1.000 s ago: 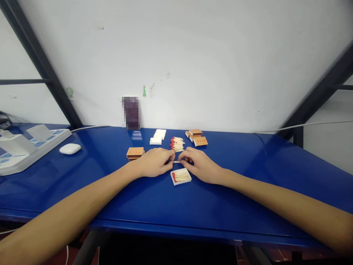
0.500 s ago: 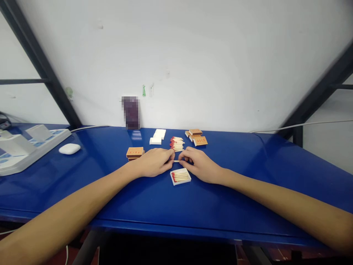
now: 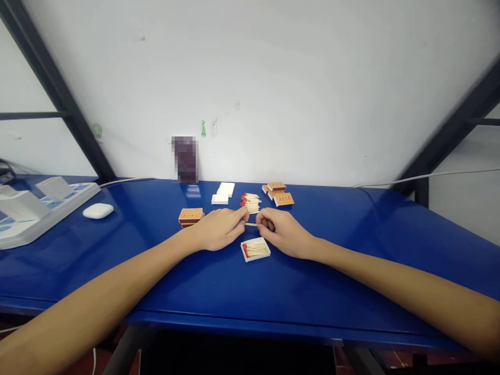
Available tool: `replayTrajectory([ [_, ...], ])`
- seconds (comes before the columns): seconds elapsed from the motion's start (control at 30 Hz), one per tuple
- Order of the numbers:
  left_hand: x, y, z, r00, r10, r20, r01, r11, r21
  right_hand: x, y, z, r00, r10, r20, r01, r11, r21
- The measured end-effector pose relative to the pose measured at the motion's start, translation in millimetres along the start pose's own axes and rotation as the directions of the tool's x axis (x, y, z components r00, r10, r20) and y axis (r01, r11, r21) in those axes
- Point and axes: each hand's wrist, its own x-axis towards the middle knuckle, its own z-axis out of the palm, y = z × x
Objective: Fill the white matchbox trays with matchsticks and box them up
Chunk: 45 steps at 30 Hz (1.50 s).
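My left hand (image 3: pixel 216 229) and my right hand (image 3: pixel 283 233) rest on the blue table (image 3: pixel 351 260), fingertips facing each other. Between them they pinch a small bunch of matchsticks (image 3: pixel 252 224), held level just above the table. Right below the bunch lies an open white matchbox tray (image 3: pixel 255 249) with red-tipped matches in it. A loose pile of matches (image 3: pixel 250 202) lies just behind my fingers. A closed brown matchbox (image 3: pixel 191 215) sits beside my left hand.
Two white empty trays (image 3: pixel 223 193) and several brown matchboxes (image 3: pixel 279 194) lie near the wall. A blurred dark object (image 3: pixel 185 159) leans on the wall. A white earbud case (image 3: pixel 98 210) and a white device (image 3: pixel 39 204) are at the left.
Both hands have lifted slightly and shifted toward the loose pile, still pinching the matchsticks between them. The tray has not moved.
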Motion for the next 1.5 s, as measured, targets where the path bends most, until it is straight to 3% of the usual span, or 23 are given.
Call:
replayTrajectory([
  [0.17,1.0,-2.8,1.0,1.000,-0.010,-0.007,0.010,1.000,0.011,-2.3,-4.9,-2.2,0.999,0.039,-0.029,-0.034,0.986,0.165],
  [0.4,1.9,-4.5,2.8,0.999,0.035,-0.005,-0.035,0.999,-0.012,-9.7,-10.6,-8.5,0.967,-0.251,0.048,0.243,0.961,0.129],
  [0.5,1.9,-4.1,2.7,0.999,0.038,0.000,-0.038,0.999,-0.014,-10.5,-10.5,-9.6,0.952,-0.299,0.059,0.291,0.949,0.120],
  [1.5,2.4,-2.3,1.7,0.999,0.048,0.002,-0.048,0.998,-0.032,-11.0,-13.6,-10.8,0.954,-0.266,0.141,0.249,0.960,0.127],
])
